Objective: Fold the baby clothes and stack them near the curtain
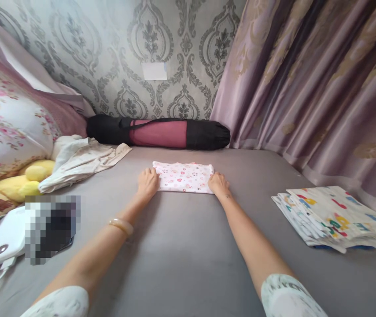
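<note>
Moderately bright and diffuse, with soft shadow beside the left forearm; stretched toward the edges, pixelated over a dark device.

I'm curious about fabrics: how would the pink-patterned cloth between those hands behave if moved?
The cloth would probably flop, since its top edge looks soft and wavy. It seems light, being small and thin. It's unlikely to roll, lying flat on the grey sheet.

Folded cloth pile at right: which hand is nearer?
Right. The right hand is left of the pile, at one end of the patterned cloth; the left hand is farther left, at the other.
</note>
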Demonstrator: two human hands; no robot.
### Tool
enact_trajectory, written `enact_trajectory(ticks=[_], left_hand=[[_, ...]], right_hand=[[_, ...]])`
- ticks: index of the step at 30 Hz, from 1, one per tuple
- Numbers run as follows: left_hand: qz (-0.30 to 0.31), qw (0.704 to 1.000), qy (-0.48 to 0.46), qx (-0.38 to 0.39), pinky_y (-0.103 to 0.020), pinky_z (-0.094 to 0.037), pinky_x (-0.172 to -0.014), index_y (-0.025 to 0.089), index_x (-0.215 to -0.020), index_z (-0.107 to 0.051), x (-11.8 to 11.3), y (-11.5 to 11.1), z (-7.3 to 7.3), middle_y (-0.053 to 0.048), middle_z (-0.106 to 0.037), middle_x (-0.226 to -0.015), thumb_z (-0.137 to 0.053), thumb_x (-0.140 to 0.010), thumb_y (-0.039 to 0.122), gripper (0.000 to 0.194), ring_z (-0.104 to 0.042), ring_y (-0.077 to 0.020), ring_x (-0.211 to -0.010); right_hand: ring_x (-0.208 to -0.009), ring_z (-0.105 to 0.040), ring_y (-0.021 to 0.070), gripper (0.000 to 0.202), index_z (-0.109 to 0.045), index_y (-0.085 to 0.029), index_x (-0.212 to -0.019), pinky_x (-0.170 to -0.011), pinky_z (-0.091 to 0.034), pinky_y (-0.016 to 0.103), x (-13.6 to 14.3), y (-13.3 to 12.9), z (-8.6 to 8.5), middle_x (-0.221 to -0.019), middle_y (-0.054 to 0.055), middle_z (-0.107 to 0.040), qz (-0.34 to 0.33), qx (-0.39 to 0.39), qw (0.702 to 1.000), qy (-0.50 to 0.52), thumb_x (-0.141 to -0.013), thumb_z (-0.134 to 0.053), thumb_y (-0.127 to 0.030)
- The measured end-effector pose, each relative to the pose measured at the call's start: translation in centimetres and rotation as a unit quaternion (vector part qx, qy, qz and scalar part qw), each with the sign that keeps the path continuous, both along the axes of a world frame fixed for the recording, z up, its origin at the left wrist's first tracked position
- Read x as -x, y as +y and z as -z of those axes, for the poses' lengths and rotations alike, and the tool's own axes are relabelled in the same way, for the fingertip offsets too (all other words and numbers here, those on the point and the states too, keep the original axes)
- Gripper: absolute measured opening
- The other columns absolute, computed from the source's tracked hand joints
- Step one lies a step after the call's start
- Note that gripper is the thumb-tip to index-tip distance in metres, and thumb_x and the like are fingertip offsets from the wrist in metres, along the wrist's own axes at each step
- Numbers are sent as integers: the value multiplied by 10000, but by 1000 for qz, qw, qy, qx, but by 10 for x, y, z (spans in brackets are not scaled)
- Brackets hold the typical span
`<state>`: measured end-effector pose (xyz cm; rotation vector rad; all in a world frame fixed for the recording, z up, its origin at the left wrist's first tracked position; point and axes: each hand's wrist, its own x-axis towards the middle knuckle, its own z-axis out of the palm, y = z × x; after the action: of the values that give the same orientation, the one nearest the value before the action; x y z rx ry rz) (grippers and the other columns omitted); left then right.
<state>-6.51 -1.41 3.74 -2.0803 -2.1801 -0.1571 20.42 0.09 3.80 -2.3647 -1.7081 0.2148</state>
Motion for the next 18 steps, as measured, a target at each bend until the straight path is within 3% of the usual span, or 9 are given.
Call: enact_trajectory(ticks=[2, 4, 6, 9, 12, 18], left_hand=[[27, 999, -1, -41, -412, -431, -911, 89, -1170, -531, -10, 4, -1, -203, -581, -1183, -284, -988, 328, 389, -536, -316, -1113], [72, 996, -20, -57, -417, -404, -968, 105, -1214, -521, -25, 10, 2, -187, -573, -1244, -270, -992, 318, 397, -504, -304, -1175], [119, 991, -37, -48, -418, -350, -1052, 104, -1294, -484, -42, 18, 7, -173, -537, -1342, -270, -989, 287, 415, -442, -288, -1279], [139, 989, -53, -20, -459, -247, -1140, 97, -1419, -388, -65, 30, 14, -155, -416, -1492, -280, -982, 263, 480, -302, -294, -1412], [132, 990, -57, 4, -486, -198, -1166, 103, -1461, -356, -76, 38, 21, -143, -343, -1546, -294, -980, 286, 519, -228, -308, -1453], [130, 990, -51, -22, -519, -189, -1166, 145, -1463, -396, -72, 45, 39, -111, -376, -1533, -230, -995, 316, 526, -294, -306, -1430]], right_hand=[[-1090, -604, 309, 365, -548, -53, -1219, -898, -445, 402, 7, 1, -8, -1206, 241, -579, -2, -39, 999, -17, -963, -328, -190], [-1160, -555, 310, 388, -558, -66, -1227, -964, -402, 420, 22, 2, -12, -1250, 231, -572, -49, -108, 992, -44, -965, -294, -176], [-1273, -465, 294, 418, -538, -105, -1294, -1063, -313, 436, 42, 5, -9, -1356, 188, -533, -157, -146, 975, -55, -974, -289, -207], [-1431, -247, 261, 487, -428, -160, -1437, -1165, -119, 461, 67, 11, 2, -1538, 92, -364, -284, -127, 949, -54, -974, -306, -252], [-1463, -168, 249, 527, -373, -177, -1483, -1176, -44, 478, 76, 18, 13, -1578, 56, -291, -307, -86, 947, -48, -969, -295, -259], [-1450, -216, 228, 530, -376, -219, -1488, -1172, -95, 458, 70, 22, 25, -1576, 26, -296, -299, -73, 951, -42, -975, -270, -301]])
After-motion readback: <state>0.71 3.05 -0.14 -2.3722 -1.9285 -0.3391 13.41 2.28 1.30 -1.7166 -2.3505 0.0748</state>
